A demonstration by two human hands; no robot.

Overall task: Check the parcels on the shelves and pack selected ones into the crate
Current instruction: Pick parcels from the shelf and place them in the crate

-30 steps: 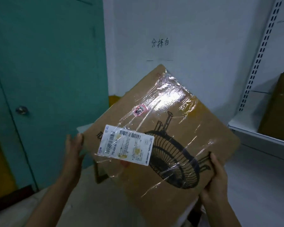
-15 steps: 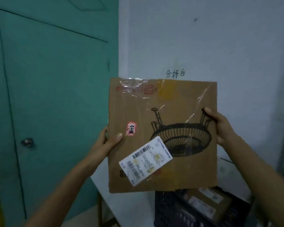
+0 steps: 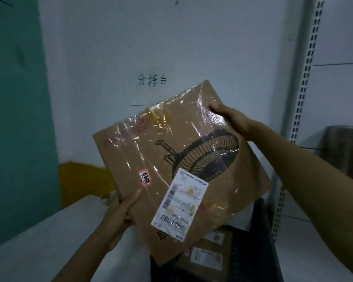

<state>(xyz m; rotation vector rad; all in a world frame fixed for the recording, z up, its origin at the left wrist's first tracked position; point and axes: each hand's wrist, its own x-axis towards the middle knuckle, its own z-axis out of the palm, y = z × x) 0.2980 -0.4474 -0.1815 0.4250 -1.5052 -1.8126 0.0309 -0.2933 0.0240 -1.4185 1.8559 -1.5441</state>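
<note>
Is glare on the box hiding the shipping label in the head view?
Head view: dim overall; glare streaks across the tape on the cardboard box, mostly upper half; the white label is glare-free but its print is too soft to read; shelf post bows from wide-angle distortion.

Wall [image 3: 192, 37]: handwritten "分拣台". Cardboard box [image 3: 130, 151]: white shipping label [image 3: 180, 204] w/ barcodes, print too small to read; small red sticker [image 3: 145, 178], one handwritten char, unclear; red print under tape, illegible.
</note>
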